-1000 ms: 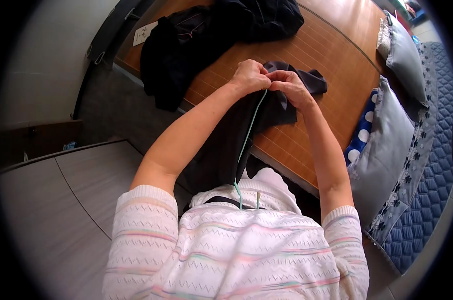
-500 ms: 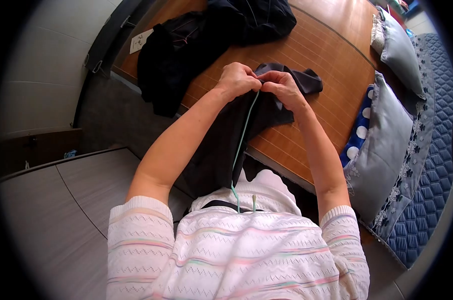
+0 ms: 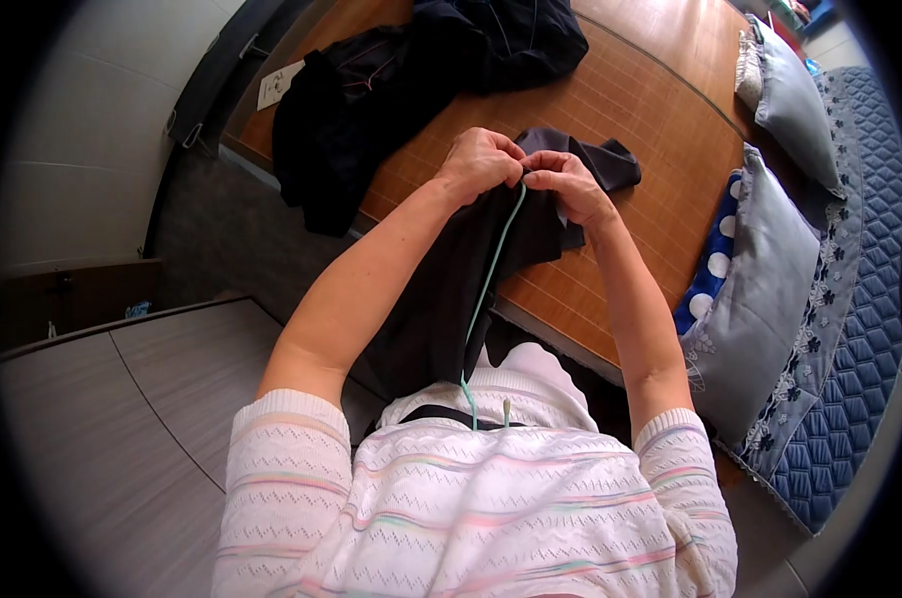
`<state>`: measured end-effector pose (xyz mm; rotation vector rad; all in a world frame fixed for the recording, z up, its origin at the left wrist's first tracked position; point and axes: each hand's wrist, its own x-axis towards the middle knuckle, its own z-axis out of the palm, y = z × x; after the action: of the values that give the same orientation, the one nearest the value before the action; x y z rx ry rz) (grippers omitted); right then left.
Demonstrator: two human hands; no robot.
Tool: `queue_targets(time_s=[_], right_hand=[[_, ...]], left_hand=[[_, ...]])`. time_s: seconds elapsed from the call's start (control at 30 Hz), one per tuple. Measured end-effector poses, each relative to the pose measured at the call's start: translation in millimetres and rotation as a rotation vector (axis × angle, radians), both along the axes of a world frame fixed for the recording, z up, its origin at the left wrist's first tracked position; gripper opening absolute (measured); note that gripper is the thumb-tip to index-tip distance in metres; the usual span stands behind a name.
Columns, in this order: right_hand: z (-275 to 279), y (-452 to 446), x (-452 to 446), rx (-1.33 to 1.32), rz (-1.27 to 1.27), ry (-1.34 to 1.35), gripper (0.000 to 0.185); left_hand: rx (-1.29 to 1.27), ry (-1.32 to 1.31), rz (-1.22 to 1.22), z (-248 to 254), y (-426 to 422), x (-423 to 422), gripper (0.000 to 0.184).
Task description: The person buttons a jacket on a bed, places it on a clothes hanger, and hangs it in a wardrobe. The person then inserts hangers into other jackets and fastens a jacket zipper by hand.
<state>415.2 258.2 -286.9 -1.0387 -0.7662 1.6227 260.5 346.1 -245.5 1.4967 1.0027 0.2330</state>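
Observation:
A dark, nearly black garment (image 3: 426, 309) hangs between my arms, its upper edge pinched in both hands. My left hand (image 3: 479, 164) is closed, thumb and fingers gripping the cloth. Right beside it, my right hand (image 3: 567, 184) is closed on the same spot, fingertips almost touching the left ones. A thin mint-green line (image 3: 493, 261), a cord or coated wire I cannot tell apart, runs from the fingertips down along the cloth to my waist. Beyond the hands, a dark grey part of cloth (image 3: 605, 159) lies on the wooden mat.
Further dark clothes (image 3: 361, 110), with a paper tag (image 3: 277, 86) beside them, lie across the slatted mat (image 3: 560, 299). Grey pillows (image 3: 760, 309) and a blue quilted cover (image 3: 844, 399) are on the right. A grey panelled surface (image 3: 122, 419) stands at left.
Both hands have shifted slightly to the right and nearer to me, still pinching the garment. Its loose cloth below my right hand has been drawn in a little.

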Motion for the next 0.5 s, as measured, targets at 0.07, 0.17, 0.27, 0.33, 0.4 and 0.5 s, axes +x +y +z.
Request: queue_targets(time_s=[0.07, 0.17, 0.27, 0.33, 0.4, 0.5], right_hand=[[-0.7, -3.6, -0.8, -0.003, 0.003, 0.042, 0.026], [-1.8, -7.5, -2.8, -0.022, -0.022, 0.112, 0.027], [-0.3, -14.4, -6.4, 0.006, -0.081, 0.109, 0.027], [5.6, -17.1, -9.3, 0.088, -0.076, 0.027, 0.028], [9.0, -19.4, -9.6, 0.075, -0.082, -0.013, 0.026], [23.1, -26.5, -9.8, 0.094, -0.118, -0.108, 0.024]], left_hand=[[-0.061, -0.082, -0.012, -3.4, 1.7, -1.5, 0.036], [-0.222, -0.179, 0.001, -2.7, 1.8, -5.3, 0.040], [-0.422, -0.347, 0.030, -8.3, 2.0, -11.5, 0.042], [-0.451, -0.399, 0.027, -7.0, -0.1, -13.1, 0.043], [-0.461, -0.393, 0.005, -4.8, -1.4, -15.0, 0.042], [-0.403, -0.309, -0.042, 5.2, 1.3, -11.7, 0.041]])
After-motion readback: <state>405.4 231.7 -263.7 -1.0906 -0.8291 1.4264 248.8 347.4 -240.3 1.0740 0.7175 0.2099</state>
